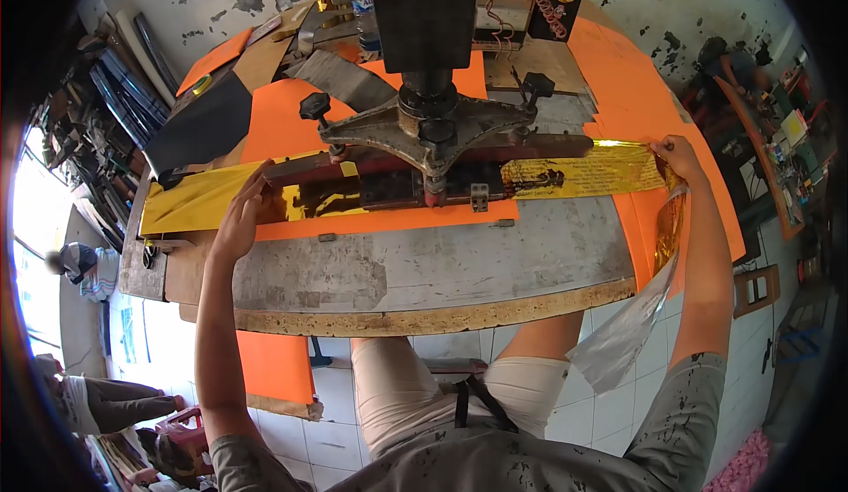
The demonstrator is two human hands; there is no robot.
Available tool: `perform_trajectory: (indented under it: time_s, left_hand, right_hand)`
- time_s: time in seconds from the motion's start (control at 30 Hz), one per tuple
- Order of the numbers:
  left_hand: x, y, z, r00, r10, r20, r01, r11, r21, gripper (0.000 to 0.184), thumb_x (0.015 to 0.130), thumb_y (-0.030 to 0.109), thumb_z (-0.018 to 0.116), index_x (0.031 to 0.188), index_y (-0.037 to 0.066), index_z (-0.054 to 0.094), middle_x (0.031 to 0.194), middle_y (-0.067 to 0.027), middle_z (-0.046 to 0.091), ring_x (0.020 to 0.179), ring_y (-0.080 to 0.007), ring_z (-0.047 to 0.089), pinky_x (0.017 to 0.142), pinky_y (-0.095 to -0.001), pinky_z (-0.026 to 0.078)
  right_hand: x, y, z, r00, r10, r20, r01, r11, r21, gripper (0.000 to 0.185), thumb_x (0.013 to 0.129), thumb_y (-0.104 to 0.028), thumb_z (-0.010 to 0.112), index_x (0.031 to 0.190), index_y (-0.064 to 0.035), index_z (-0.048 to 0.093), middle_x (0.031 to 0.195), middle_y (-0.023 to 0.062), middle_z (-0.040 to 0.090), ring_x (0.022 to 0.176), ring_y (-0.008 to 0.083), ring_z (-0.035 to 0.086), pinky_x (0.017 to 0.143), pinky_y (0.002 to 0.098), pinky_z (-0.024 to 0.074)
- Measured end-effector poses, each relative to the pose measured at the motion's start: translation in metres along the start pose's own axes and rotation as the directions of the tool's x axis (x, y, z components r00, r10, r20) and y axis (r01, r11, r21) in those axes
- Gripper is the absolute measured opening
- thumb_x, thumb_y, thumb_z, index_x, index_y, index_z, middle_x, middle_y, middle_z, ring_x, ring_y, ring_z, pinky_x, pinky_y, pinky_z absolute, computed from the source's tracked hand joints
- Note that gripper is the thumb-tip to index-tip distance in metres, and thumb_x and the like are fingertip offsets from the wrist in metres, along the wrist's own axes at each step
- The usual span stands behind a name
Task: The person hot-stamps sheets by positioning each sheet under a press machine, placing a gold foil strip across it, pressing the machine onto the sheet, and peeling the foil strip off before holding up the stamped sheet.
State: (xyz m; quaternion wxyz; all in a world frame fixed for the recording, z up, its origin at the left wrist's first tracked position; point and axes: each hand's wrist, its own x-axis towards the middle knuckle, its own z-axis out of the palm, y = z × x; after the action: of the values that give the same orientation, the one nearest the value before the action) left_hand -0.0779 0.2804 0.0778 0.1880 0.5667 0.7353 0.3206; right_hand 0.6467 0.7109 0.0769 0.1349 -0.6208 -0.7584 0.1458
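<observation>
A strip of shiny gold foil (601, 176) runs from left to right under the head of a stamping press (433, 125). Dark printed lines and torn-out patches show on the foil. My left hand (238, 218) has its fingers stretched out along the foil, just left of the press head. At the far right, my right hand (678, 155) is closed on the foil's end, and a loose tail with a silvery underside (623, 337) hangs past the table edge. Beneath the foil lies an orange sheet (397, 223) on the grey metal bed (397, 267).
More orange sheets (618, 77) spread behind and to the right. Black sheet material (203, 125) lies at the back left, with scissors (150, 253) at the left edge. The bed has a wooden front edge (424, 315). Another person (97, 404) is at the lower left.
</observation>
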Motion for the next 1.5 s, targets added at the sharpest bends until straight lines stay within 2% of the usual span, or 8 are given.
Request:
perform_trajectory:
  time_s: [0.13, 0.23, 0.33, 0.57, 0.77, 1.17, 1.37, 1.5]
  left_hand:
    - [0.003, 0.003, 0.001, 0.997, -0.075, -0.006, 0.075, 0.997, 0.033, 0.06, 0.097, 0.018, 0.03, 0.151, -0.004, 0.043, 0.16, -0.0168, 0.041, 0.149, -0.032, 0.037, 0.122, -0.0372, 0.026]
    - [0.009, -0.004, 0.003, 0.995, 0.1, -0.01, -0.1, 0.995, 0.027, 0.06, 0.096, 0.018, 0.029, 0.151, -0.004, 0.044, 0.16, -0.0167, 0.042, 0.149, -0.0321, 0.036, 0.122, -0.0373, 0.026]
    - [0.008, -0.001, 0.004, 0.999, 0.045, -0.012, -0.045, 0.998, -0.034, 0.061, 0.096, 0.018, 0.029, 0.151, -0.003, 0.044, 0.16, -0.0172, 0.042, 0.15, -0.0322, 0.035, 0.123, -0.038, 0.024]
    - [0.011, -0.011, 0.002, 0.994, 0.112, 0.007, -0.112, 0.994, 0.004, 0.061, 0.096, 0.02, 0.031, 0.151, -0.002, 0.044, 0.16, -0.0174, 0.041, 0.151, -0.0321, 0.033, 0.124, -0.0383, 0.022]
    - [0.012, -0.012, 0.002, 0.991, 0.13, -0.003, -0.13, 0.991, 0.009, 0.06, 0.098, 0.02, 0.032, 0.152, -0.002, 0.044, 0.161, -0.0175, 0.04, 0.152, -0.0324, 0.032, 0.124, -0.0386, 0.023]
    - [0.01, -0.009, 0.002, 0.995, 0.101, 0.0, -0.101, 0.995, 0.01, 0.06, 0.097, 0.02, 0.032, 0.152, -0.001, 0.044, 0.162, -0.0154, 0.039, 0.152, -0.032, 0.032, 0.125, -0.039, 0.022]
    - [0.01, -0.005, 0.003, 0.994, 0.114, 0.002, -0.114, 0.993, 0.024, 0.061, 0.096, 0.018, 0.031, 0.152, -0.001, 0.043, 0.162, -0.0156, 0.039, 0.152, -0.032, 0.031, 0.125, -0.039, 0.022]
    - [0.012, -0.007, 0.006, 0.993, 0.116, 0.001, -0.116, 0.993, 0.002, 0.061, 0.095, 0.018, 0.031, 0.152, -0.002, 0.043, 0.161, -0.0155, 0.04, 0.152, -0.0319, 0.032, 0.125, -0.0388, 0.022]
  right_hand:
    - [0.007, 0.01, 0.001, 1.0, -0.006, 0.002, 0.006, 1.0, 0.007, 0.044, 0.095, -0.042, 0.074, 0.083, -0.0002, 0.063, 0.069, 0.0054, 0.058, 0.064, 0.0148, 0.054, 0.063, 0.0346, 0.0445]
    - [0.008, 0.016, 0.003, 1.0, -0.018, -0.005, 0.018, 1.0, -0.002, 0.045, 0.095, -0.042, 0.073, 0.081, -0.0007, 0.062, 0.066, 0.0046, 0.055, 0.061, 0.0142, 0.052, 0.061, 0.0345, 0.0436]
    - [0.017, 0.027, 0.004, 0.998, -0.056, 0.0, 0.056, 0.998, -0.031, 0.047, 0.096, -0.044, 0.072, 0.078, -0.0012, 0.06, 0.063, 0.0037, 0.052, 0.057, 0.0135, 0.05, 0.058, 0.0349, 0.0425]
    - [0.015, 0.024, 0.005, 0.996, -0.085, -0.008, 0.085, 0.996, -0.01, 0.05, 0.098, -0.045, 0.068, 0.074, -0.0032, 0.055, 0.06, 0.0024, 0.045, 0.055, 0.0124, 0.045, 0.056, 0.0352, 0.0389]
    - [0.018, 0.033, 0.008, 0.995, -0.099, -0.012, 0.1, 0.995, 0.023, 0.046, 0.099, -0.043, 0.068, 0.078, -0.0026, 0.061, 0.062, 0.0015, 0.049, 0.059, 0.0112, 0.049, 0.059, 0.0344, 0.0407]
    - [0.02, 0.038, 0.009, 0.994, -0.106, 0.008, 0.104, 0.985, 0.138, 0.04, 0.101, -0.04, 0.066, 0.084, -0.0034, 0.064, 0.054, 0.0006, 0.048, 0.041, 0.0085, 0.04, 0.044, 0.0312, 0.0337]
    - [-0.002, 0.008, -0.001, 0.998, -0.02, 0.058, 0.007, 0.976, 0.218, 0.036, 0.103, -0.035, 0.064, 0.084, -0.0041, 0.064, 0.05, -0.0011, 0.044, 0.034, 0.0075, 0.033, 0.036, 0.0298, 0.0265]
    - [0.004, 0.018, 0.005, 0.998, -0.058, 0.007, 0.057, 0.984, 0.17, 0.035, 0.104, -0.033, 0.063, 0.084, -0.0034, 0.064, 0.052, 0.0, 0.047, 0.038, 0.0079, 0.037, 0.04, 0.0297, 0.0305]
